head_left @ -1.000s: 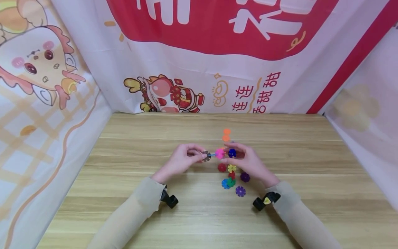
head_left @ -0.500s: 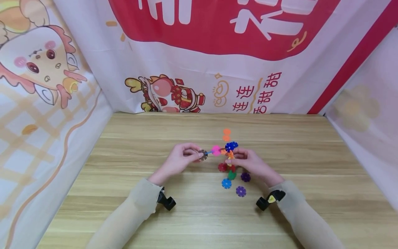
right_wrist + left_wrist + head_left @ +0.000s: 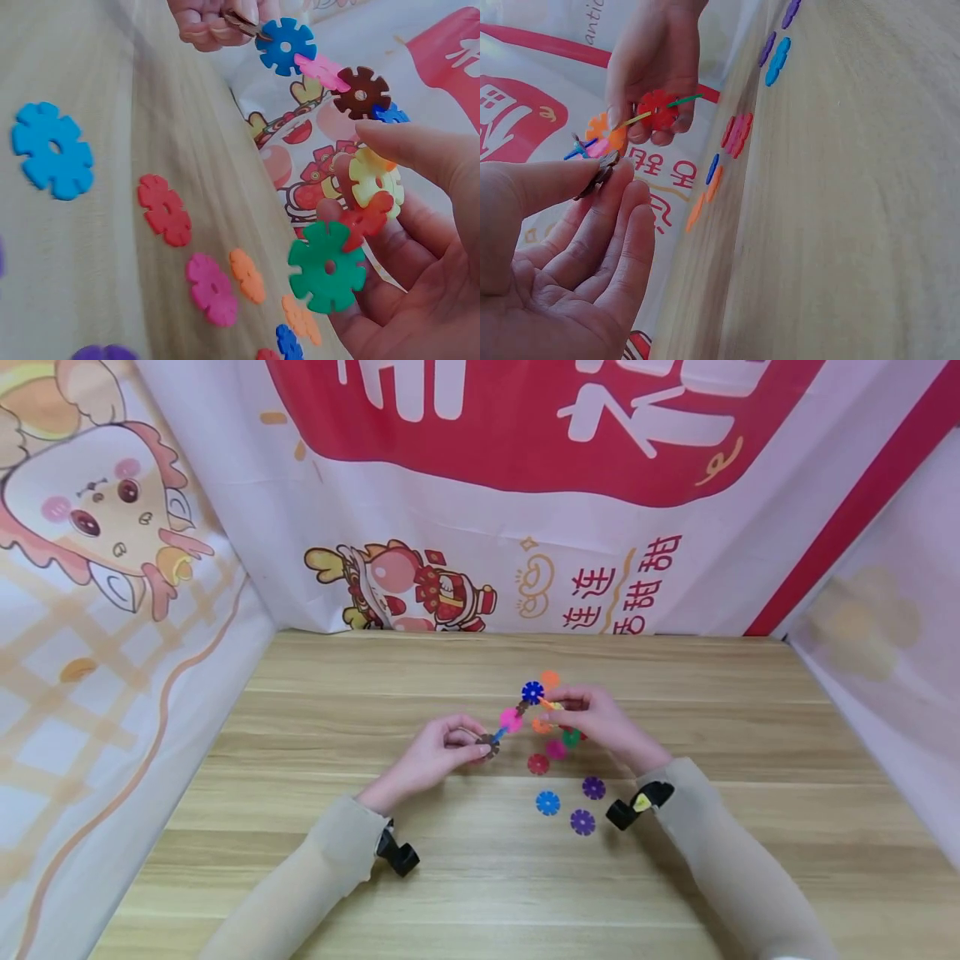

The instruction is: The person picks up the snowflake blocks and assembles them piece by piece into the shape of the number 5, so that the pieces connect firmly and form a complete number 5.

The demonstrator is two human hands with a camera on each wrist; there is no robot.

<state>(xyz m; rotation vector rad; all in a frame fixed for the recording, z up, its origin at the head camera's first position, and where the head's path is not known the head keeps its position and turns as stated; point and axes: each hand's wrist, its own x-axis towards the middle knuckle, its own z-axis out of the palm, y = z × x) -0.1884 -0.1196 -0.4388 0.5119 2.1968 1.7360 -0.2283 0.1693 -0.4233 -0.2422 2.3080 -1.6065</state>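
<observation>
A chain of slotted plastic snowflake discs stretches between the two hands, above the table. My left hand [image 3: 438,749] pinches the brown disc [image 3: 489,746] at one end with thumb and fingertips. From there run a blue disc [image 3: 285,46], a pink disc [image 3: 511,720], another brown disc [image 3: 361,93] and a dark blue disc [image 3: 532,692]. My right hand [image 3: 600,720] pinches the chain at an orange disc [image 3: 617,139], its thumb partly covering it. Beyond hang the yellow disc [image 3: 367,177], red disc [image 3: 367,221] and green disc [image 3: 328,267], in front of the right fingers.
Loose discs lie on the wooden table [image 3: 480,877]: a red one [image 3: 537,764], a pink one [image 3: 557,749], a light blue one [image 3: 547,802], two purple ones, one [image 3: 582,822] nearest the front, and orange ones farther back. A printed cloth [image 3: 450,510] stands behind.
The right hand has shifted its hold from beside the dark blue disc to farther along the chain, then moved away from the body. The chain's green end has lifted and swung right, uncovering a pink disc.
</observation>
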